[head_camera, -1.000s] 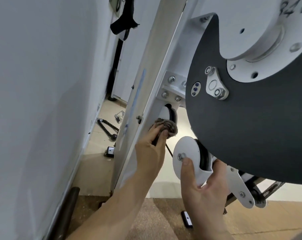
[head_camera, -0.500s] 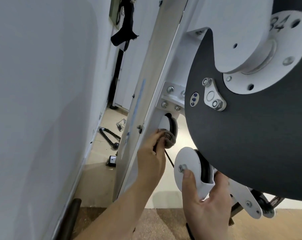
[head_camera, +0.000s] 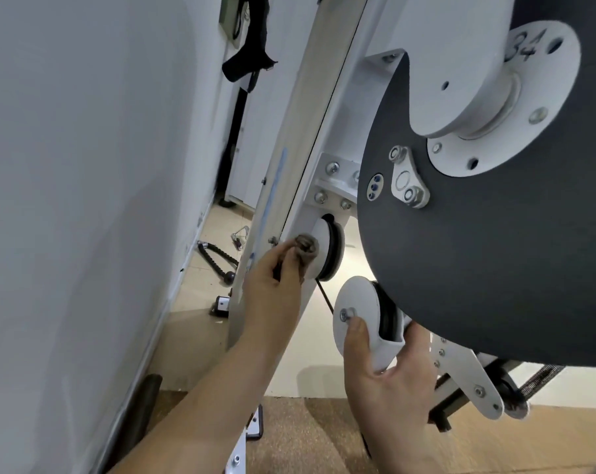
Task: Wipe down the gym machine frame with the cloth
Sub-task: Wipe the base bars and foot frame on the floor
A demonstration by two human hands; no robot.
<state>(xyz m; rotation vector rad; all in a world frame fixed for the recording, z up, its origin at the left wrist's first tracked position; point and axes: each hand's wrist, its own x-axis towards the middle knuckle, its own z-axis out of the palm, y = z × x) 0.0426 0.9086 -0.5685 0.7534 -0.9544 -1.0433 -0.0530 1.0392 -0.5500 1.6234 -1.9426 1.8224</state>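
My left hand (head_camera: 276,285) grips a small bunched grey-brown cloth (head_camera: 306,248) and holds it against the white face of the upper pulley (head_camera: 324,249) on the white gym machine frame (head_camera: 310,107). My right hand (head_camera: 389,374) grips the lower white pulley housing (head_camera: 356,319) from below, thumb on its front face near the bolt, fingers curled behind it. A thin black cable (head_camera: 325,299) runs down between the two pulleys.
A large dark cam plate (head_camera: 477,251) with a white hub marked 34 looms at the right. A white wall (head_camera: 78,200) stands close on the left. A black rope handle (head_camera: 218,261) and metal clips lie on the tiled floor behind the frame. A dark roller pad (head_camera: 143,401) lies low left.
My left hand has moved the cloth a little up and onto the upper pulley's face. My right hand keeps its hold on the lower pulley housing. The camera has tilted slightly.
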